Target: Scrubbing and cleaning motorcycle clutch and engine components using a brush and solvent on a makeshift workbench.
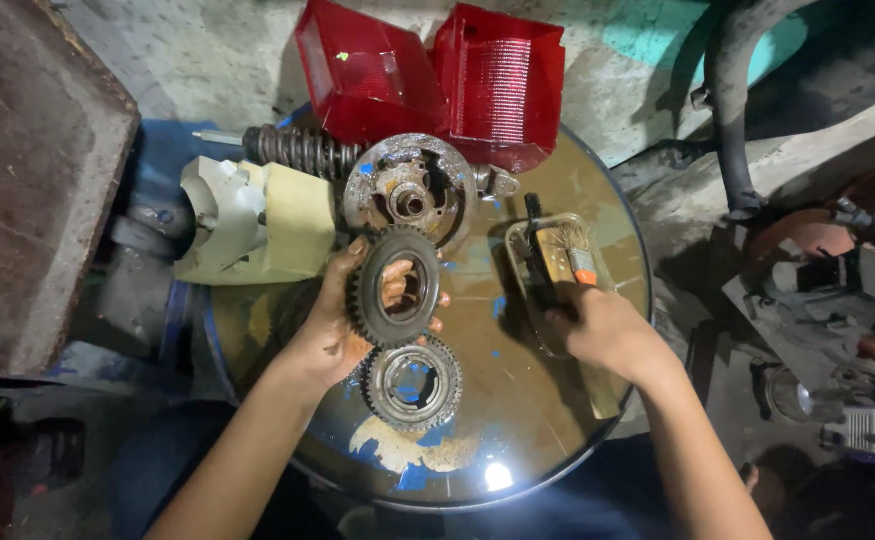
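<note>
Left hand (333, 335) comes in from below, palm up, fingers curled round a greasy ring gear (395, 285), holding it up just above a second gear (413, 383) lying flat on the round drum top (518, 420). My right hand (598, 325) is clenched around a paintbrush (563, 260) over a small tub (538, 240).

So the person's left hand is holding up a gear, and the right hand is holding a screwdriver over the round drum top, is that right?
Not quite. The head view shows the right hand holding a paintbrush, not a screwdriver. The rest stands: the left hand holds up a gear over the round drum top.
</note>
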